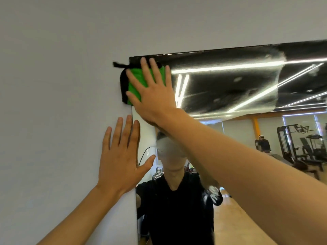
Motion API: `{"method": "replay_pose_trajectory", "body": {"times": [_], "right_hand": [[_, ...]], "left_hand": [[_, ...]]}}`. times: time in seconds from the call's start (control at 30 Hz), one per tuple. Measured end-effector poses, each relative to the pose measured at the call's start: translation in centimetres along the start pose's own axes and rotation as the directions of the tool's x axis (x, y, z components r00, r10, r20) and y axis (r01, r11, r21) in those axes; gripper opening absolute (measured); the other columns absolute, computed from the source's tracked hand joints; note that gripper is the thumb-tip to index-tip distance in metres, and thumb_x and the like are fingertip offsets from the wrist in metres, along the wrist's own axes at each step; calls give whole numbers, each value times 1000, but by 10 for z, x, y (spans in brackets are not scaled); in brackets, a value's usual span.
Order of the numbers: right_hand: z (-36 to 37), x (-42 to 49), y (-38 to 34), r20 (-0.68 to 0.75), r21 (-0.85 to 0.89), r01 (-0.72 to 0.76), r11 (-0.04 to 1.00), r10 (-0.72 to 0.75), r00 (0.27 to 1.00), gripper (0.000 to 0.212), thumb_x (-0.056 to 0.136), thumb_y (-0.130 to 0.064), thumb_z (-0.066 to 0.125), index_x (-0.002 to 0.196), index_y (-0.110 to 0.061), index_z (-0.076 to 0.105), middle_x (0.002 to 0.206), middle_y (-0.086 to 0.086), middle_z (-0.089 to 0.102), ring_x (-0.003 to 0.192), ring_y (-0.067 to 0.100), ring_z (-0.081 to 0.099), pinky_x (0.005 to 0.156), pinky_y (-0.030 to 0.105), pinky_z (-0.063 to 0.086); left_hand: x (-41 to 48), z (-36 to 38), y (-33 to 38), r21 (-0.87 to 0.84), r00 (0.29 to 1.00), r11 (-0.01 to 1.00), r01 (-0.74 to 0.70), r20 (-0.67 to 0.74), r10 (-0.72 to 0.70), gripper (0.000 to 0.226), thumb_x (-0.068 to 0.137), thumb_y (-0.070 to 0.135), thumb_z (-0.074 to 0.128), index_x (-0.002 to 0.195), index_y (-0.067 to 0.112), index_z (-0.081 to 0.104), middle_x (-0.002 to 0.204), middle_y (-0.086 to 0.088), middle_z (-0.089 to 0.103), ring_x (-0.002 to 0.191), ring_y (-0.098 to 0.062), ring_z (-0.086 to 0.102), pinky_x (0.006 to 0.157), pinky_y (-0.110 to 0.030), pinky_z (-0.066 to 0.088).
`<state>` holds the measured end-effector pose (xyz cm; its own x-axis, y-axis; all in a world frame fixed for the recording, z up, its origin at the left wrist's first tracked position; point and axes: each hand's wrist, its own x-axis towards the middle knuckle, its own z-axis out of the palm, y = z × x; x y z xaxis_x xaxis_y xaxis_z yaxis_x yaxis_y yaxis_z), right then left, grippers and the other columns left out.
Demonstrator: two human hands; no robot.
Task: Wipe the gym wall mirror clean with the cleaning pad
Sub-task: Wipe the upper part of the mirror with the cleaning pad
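Fingers (150,68) of right hand (152,96) lying straight, pressing cleaning pad (136,85) into mirror (230,85) top-left corner; left hand (120,156) bracing flat on wall (53,103). Advise even pressure, overlapping strokes, hazy streaks remaining rightward.

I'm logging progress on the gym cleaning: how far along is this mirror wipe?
Early on. Done: little that shows. In hand: the right hand presses the green cleaning pad flat on the mirror at its top left corner, while the left hand rests on the wall. Left: hazy streaks across the upper glass.
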<state>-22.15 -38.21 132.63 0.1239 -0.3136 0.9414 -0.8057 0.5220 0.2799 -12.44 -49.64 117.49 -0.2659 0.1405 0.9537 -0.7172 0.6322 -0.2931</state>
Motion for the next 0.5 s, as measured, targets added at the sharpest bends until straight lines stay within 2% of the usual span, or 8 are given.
{"method": "replay_pose_trajectory", "body": {"times": [0.07, 0.13, 0.27, 0.33, 0.4, 0.43, 0.5], "right_hand": [[-1, -2, 14, 11, -4, 112, 994, -112, 994, 64, 106, -64, 15, 165, -41, 3, 174, 8, -8, 159, 29, -13, 125, 61, -11], [-3, -9, 48, -6, -20, 121, 992, -121, 993, 64, 105, -65, 15, 165, -43, 7, 175, 5, -4, 160, 26, -10, 124, 61, -14], [-14, -26, 129, -44, -16, -182, 983, 181, 982, 66, 103, -67, 13, 164, -43, 10, 175, 6, -1, 161, 27, -6, 123, 66, -10], [-16, -33, 146, -34, 11, -358, 934, 358, 933, 66, 104, -66, 11, 165, -42, 7, 174, 8, -6, 160, 29, -10, 122, 67, -12], [-12, -29, 129, -57, 68, -482, 873, 486, 872, 66, 104, -64, 11, 165, -39, 7, 174, 10, -7, 160, 31, -12, 122, 68, -10], [-9, -23, 109, -75, 92, -494, 865, 501, 862, 66, 105, -63, 12, 166, -39, 8, 174, 11, -7, 159, 33, -12, 122, 68, -9], [-2, -10, 64, -95, 99, -392, 915, 400, 911, 65, 105, -62, 13, 165, -39, 8, 174, 11, -7, 159, 34, -12, 123, 67, -9]], "left_hand": [[0, 1, -2, 1, 1000, 1000, -6, 13, 6, 94, 100, 70, 28, 169, 7, 13, 177, -14, 7, 164, -34, 7, 130, -58, 11], [0, 0, -3, -3, 1000, 1000, -16, 10, 16, 93, 100, 67, 30, 168, 7, 14, 177, -14, 7, 163, -35, 8, 130, -59, 12], [-1, -3, -1, -15, 1000, 1000, -16, -3, 16, 92, 101, 68, 28, 168, 7, 16, 177, -14, 8, 163, -35, 7, 131, -56, 10], [0, -4, 0, -25, 1000, 1000, -12, 1, 12, 92, 102, 71, 22, 169, 8, 15, 177, -13, 6, 164, -34, 6, 132, -54, 7], [0, -5, 1, -31, 1000, 999, -7, 4, 7, 93, 102, 73, 17, 169, 9, 15, 177, -13, 7, 164, -34, 6, 132, -54, 8], [0, -5, 0, -38, 1000, 999, -6, 2, 6, 93, 102, 73, 15, 169, 9, 16, 177, -13, 9, 163, -34, 7, 131, -55, 10], [0, -6, 1, -58, 1000, 998, -7, -2, 7, 94, 101, 74, 11, 168, 8, 18, 176, -15, 12, 163, -36, 11, 130, -58, 14]]}}
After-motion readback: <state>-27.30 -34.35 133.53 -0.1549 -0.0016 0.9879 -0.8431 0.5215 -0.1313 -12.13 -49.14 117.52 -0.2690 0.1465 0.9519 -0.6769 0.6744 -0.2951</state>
